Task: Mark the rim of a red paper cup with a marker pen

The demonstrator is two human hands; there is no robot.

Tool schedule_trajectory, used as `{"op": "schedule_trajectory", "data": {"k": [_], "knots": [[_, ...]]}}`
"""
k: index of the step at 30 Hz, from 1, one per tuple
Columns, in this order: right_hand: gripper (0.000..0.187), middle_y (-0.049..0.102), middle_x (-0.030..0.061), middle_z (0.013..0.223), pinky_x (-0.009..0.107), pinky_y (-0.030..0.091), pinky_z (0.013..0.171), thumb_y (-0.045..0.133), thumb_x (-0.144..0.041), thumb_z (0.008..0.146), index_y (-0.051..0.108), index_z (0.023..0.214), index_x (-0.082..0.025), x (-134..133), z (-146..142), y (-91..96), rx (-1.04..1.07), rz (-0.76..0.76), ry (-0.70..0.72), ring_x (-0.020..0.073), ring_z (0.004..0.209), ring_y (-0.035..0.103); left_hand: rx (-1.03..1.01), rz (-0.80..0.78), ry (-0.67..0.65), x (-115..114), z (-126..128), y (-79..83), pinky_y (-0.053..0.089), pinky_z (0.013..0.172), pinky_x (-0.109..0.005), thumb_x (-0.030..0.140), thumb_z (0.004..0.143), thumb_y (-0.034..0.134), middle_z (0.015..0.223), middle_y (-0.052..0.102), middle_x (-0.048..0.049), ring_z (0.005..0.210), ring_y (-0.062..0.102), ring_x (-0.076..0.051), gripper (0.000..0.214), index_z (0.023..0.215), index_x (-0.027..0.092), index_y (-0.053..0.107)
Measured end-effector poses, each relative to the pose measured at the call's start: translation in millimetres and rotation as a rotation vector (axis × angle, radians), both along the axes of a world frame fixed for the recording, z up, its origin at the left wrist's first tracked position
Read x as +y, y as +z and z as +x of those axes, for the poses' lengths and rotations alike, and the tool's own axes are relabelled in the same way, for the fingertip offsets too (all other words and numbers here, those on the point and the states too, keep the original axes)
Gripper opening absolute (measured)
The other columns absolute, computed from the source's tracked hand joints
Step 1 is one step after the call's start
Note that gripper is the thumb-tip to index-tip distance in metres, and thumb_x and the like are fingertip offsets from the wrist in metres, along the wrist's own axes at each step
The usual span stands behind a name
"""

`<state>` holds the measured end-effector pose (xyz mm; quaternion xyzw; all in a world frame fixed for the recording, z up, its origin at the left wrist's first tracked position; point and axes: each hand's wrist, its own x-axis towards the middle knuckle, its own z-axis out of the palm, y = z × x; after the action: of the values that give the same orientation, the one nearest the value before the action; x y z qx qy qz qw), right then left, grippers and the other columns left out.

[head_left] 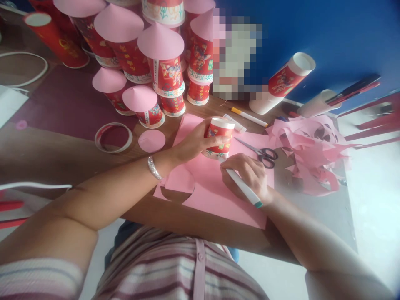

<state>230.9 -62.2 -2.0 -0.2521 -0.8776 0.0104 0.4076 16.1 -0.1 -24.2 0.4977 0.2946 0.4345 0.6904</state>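
Note:
My left hand [195, 141] is wrapped round a red paper cup [218, 137] standing upside down on a pink paper sheet [215, 193]. My right hand [248, 175] grips a white pen [243, 187] with a green end, its tip at the cup's rim on the paper. A round hole [176, 189] is cut out of the sheet's left edge. A silver bracelet sits on my left wrist.
Scissors [262, 153] lie right of the cup beside a heap of pink paper scraps [309, 150]. A pink paper disc [151, 140] and a tape ring [113, 136] lie to the left. Several red cups with pink cone lids [159, 58] stand at the back.

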Motion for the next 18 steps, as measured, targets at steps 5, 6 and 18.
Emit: {"op": "schedule_trajectory", "data": {"k": [5, 6, 18], "knots": [[0.026, 0.079, -0.0017, 0.091, 0.029, 0.058, 0.061, 0.066, -0.001, 0.107, 0.066, 0.116, -0.026, -0.5, 2.1, 0.7, -0.002, -0.009, -0.008, 0.0155, 0.069, 0.075, -0.01, -0.019, 0.012, -0.3, -0.3, -1.2, 0.065, 0.088, -0.035, 0.052, 0.087, 0.104, 0.132, 0.084, -0.0132, 0.109, 0.078, -0.023, 0.064, 0.132, 0.021, 0.071], [0.027, 0.079, -0.0019, 0.091, 0.028, 0.058, 0.061, 0.066, -0.001, 0.107, 0.066, 0.116, -0.026, -0.6, 2.8, 0.7, -0.002, -0.008, -0.01, 0.0151, 0.069, 0.075, -0.013, -0.016, 0.008, -0.2, -0.3, -1.1, 0.066, 0.088, -0.035, 0.052, 0.087, 0.104, 0.133, 0.084, -0.0136, 0.109, 0.078, -0.023, 0.064, 0.132, 0.02, 0.071], [0.029, 0.079, -0.0036, 0.087, 0.027, 0.061, 0.06, 0.069, -0.001, 0.103, 0.067, 0.117, -0.027, -0.8, 4.9, 0.0, 0.004, 0.008, -0.039, 0.0152, 0.067, 0.075, -0.027, 0.014, -0.025, 1.7, -1.0, -5.8, 0.064, 0.086, -0.033, 0.059, 0.091, 0.101, 0.132, 0.085, -0.0132, 0.113, 0.079, -0.025, 0.061, 0.132, 0.022, 0.074]]}}
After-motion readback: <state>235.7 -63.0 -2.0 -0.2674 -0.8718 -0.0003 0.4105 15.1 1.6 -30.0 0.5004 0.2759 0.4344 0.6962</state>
